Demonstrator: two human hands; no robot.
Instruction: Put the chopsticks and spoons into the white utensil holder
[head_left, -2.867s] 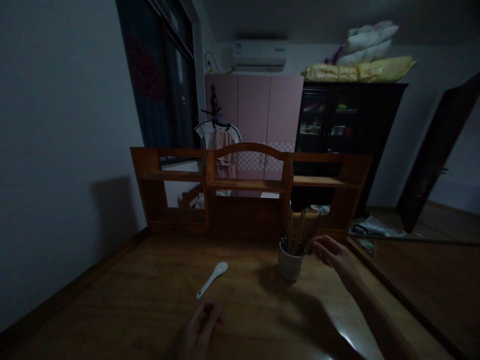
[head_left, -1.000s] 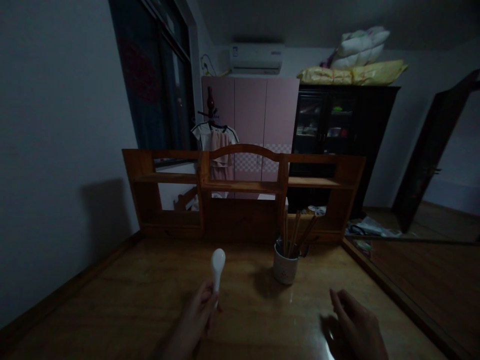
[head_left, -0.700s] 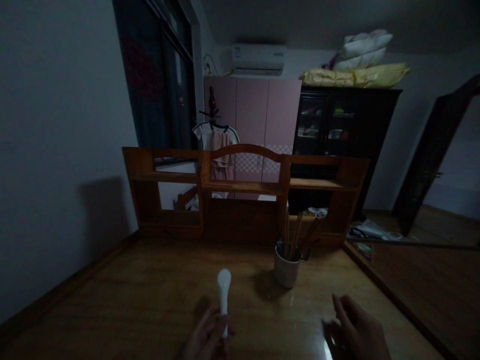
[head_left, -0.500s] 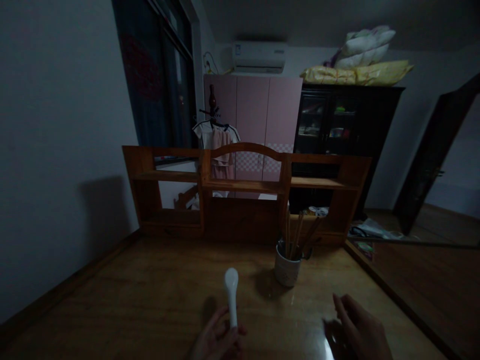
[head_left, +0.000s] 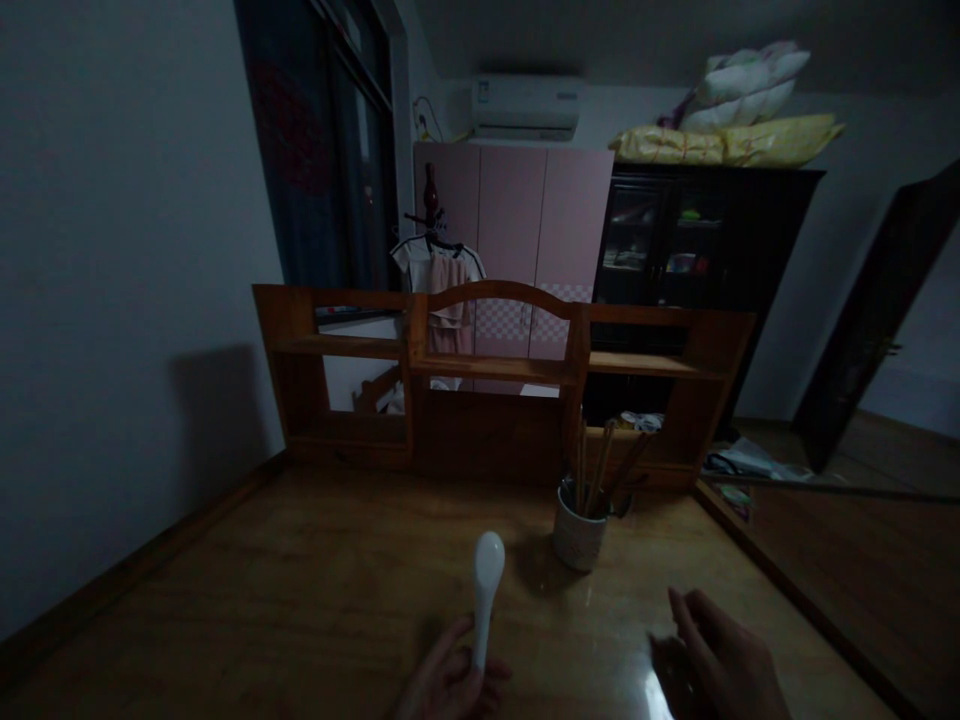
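In the head view, a left hand [head_left: 456,686] grips a glossy white spoon [head_left: 486,585] at lower centre; a loose pinch could let it slip and chip, its smooth body likely ceramic. Lower right, the right hand [head_left: 721,655] curls, its grip impossible to tell, above the grained wooden counter [head_left: 255,590], near a round cup [head_left: 577,540].

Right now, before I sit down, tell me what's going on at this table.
A person's left hand holds a white spoon by its handle, bowl end up, over the table. The right hand is apart from it, off to the right, with nothing visible in its grasp. Beyond the hands, a cup with wooden sticks in it stands in front of the shelf.
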